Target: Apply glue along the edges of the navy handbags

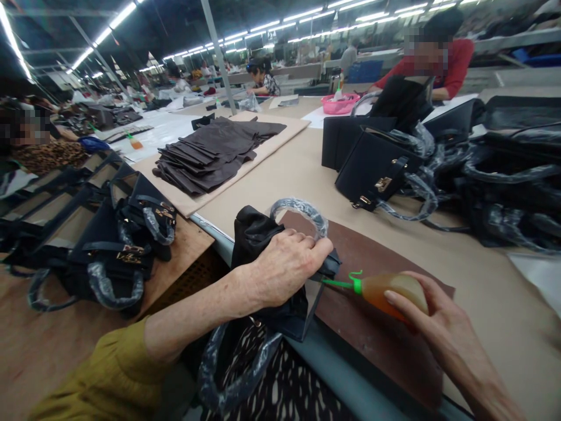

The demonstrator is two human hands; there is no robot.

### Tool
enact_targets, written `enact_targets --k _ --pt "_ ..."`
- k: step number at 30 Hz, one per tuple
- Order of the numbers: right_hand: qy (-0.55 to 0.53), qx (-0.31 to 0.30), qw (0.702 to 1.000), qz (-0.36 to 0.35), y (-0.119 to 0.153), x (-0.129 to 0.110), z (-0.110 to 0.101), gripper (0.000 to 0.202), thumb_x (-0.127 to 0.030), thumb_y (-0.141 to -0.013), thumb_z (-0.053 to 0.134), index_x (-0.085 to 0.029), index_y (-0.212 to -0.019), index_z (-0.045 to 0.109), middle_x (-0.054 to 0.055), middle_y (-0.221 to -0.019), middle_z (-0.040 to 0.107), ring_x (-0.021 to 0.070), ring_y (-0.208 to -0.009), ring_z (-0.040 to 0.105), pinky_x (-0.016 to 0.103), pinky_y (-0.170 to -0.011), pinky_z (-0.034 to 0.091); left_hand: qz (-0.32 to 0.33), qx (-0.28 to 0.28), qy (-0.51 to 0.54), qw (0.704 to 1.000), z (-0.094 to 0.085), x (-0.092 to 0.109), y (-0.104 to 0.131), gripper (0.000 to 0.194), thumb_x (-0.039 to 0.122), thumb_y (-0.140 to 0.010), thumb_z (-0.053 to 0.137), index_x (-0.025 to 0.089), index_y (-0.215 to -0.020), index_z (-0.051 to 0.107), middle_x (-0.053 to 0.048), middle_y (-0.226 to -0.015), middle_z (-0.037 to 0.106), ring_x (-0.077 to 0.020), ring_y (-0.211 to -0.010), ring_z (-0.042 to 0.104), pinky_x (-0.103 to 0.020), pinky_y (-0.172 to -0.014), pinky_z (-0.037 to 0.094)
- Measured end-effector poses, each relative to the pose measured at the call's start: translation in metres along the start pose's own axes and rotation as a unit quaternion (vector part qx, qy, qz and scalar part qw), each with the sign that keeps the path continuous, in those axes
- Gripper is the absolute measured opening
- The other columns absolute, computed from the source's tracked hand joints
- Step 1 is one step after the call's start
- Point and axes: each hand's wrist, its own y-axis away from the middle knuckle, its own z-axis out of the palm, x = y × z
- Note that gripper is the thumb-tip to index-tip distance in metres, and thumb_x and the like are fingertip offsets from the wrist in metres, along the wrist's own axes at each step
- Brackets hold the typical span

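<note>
My left hand (pixel 284 266) is closed over the upper edge of a black handbag (pixel 252 237) at the table's near edge. The bag's two handles are wrapped in clear plastic; one handle (pixel 302 207) arches beyond my fingers and the other hangs toward my lap. In my right hand (pixel 438 310) is a squeeze bottle (pixel 390 295) of amber liquid, lying on its side with a green nozzle. The nozzle's tip points left and reaches the bag's edge just below my left fingers; whether it touches is unclear. Beneath lies a brown sheet (pixel 381 345).
Dark leather pieces (pixel 214 152) lie stacked on a board ahead. Finished-looking black handbags (pixel 372 166) crowd the right side, and several more bags (pixel 109 234) stand on a wooden surface at left. A person in a red top (pixel 456 58) sits across the table near a pink basket (pixel 339 105).
</note>
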Motion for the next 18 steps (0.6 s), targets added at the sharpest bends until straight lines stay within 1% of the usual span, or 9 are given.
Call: enact_targets --k 2,4,7,9,12,13,16,18 --pt "-0.008 -0.003 1.0 0.011 0.0 -0.002 -0.002 0.07 -0.076 -0.053 0.063 -0.029 -0.104 0.058 0.002 -0.094 0.068 0.0297 -0.089 0.062 0.039 -0.07 0.056 0.002 0.004 0.0 1.0 0.001 0.0 0.001 0.035 0.003 -0.075 0.055 0.015 -0.102 0.036 -0.006 -0.094 0.056 -0.0262 -0.086 0.054 -0.04 -0.081 0.046" --pt "-0.015 -0.008 0.999 0.027 0.0 -0.004 -0.002 0.072 -0.078 -0.051 0.062 -0.028 -0.103 0.059 0.003 -0.09 0.068 0.0293 -0.083 0.063 0.038 -0.067 0.056 0.005 0.006 0.0 1.0 0.001 0.001 0.001 0.037 0.003 -0.074 0.056 0.015 -0.102 0.036 -0.006 -0.095 0.056 -0.0263 -0.086 0.054 -0.04 -0.081 0.047" --pt "-0.019 -0.021 0.999 0.034 0.0 -0.007 -0.002 0.072 -0.077 -0.049 0.063 -0.027 -0.1 0.06 0.003 -0.083 0.068 0.0287 -0.076 0.062 0.04 -0.067 0.057 0.006 0.006 -0.002 1.0 0.002 0.0 0.001 0.037 0.003 -0.074 0.056 0.015 -0.103 0.036 -0.006 -0.095 0.055 -0.0263 -0.087 0.054 -0.039 -0.081 0.047" --pt "-0.02 -0.02 0.999 0.03 0.0 -0.009 -0.002 0.07 -0.076 -0.049 0.064 -0.026 -0.098 0.061 0.003 -0.083 0.069 0.0304 -0.082 0.063 0.039 -0.067 0.057 0.007 0.004 -0.004 1.0 0.004 -0.001 0.001 0.037 0.003 -0.074 0.056 0.015 -0.102 0.036 -0.006 -0.094 0.055 -0.0264 -0.087 0.054 -0.039 -0.081 0.048" --pt "-0.014 -0.027 0.999 0.039 0.001 -0.011 -0.004 0.07 -0.077 -0.047 0.062 -0.026 -0.095 0.062 0.004 -0.083 0.07 0.033 -0.087 0.063 0.039 -0.063 0.057 0.013 0.022 -0.006 1.0 0.006 -0.002 0.002 0.037 0.003 -0.074 0.055 0.015 -0.103 0.036 -0.006 -0.094 0.055 -0.0263 -0.086 0.054 -0.039 -0.08 0.048" --pt "-0.01 -0.032 0.999 0.04 0.001 -0.011 -0.005 0.07 -0.077 -0.046 0.062 -0.026 -0.095 0.062 0.004 -0.084 0.07 0.0336 -0.087 0.064 0.04 -0.064 0.057 0.016 0.027 -0.005 0.999 0.007 -0.002 0.002 0.037 0.003 -0.074 0.055 0.015 -0.104 0.036 -0.006 -0.094 0.055 -0.0262 -0.086 0.054 -0.039 -0.079 0.048" --pt "0.002 -0.041 0.999 0.034 0.001 -0.012 -0.009 0.07 -0.077 -0.046 0.061 -0.027 -0.094 0.063 0.004 -0.084 0.072 0.0345 -0.089 0.064 0.043 -0.071 0.056 0.017 0.03 -0.005 0.999 0.01 -0.003 0.003 0.039 0.003 -0.072 0.055 0.015 -0.104 0.035 -0.006 -0.095 0.055 -0.0261 -0.085 0.054 -0.039 -0.078 0.048" --pt "0.019 -0.034 0.999 0.005 0.001 -0.012 -0.009 0.068 -0.078 -0.049 0.058 -0.026 -0.093 0.064 0.004 -0.081 0.072 0.0336 -0.083 0.065 0.043 -0.068 0.056 0.016 0.027 -0.004 0.999 0.01 -0.003 0.003 0.038 0.003 -0.073 0.054 0.015 -0.104 0.036 -0.006 -0.094 0.055 -0.0263 -0.085 0.054 -0.04 -0.078 0.048"
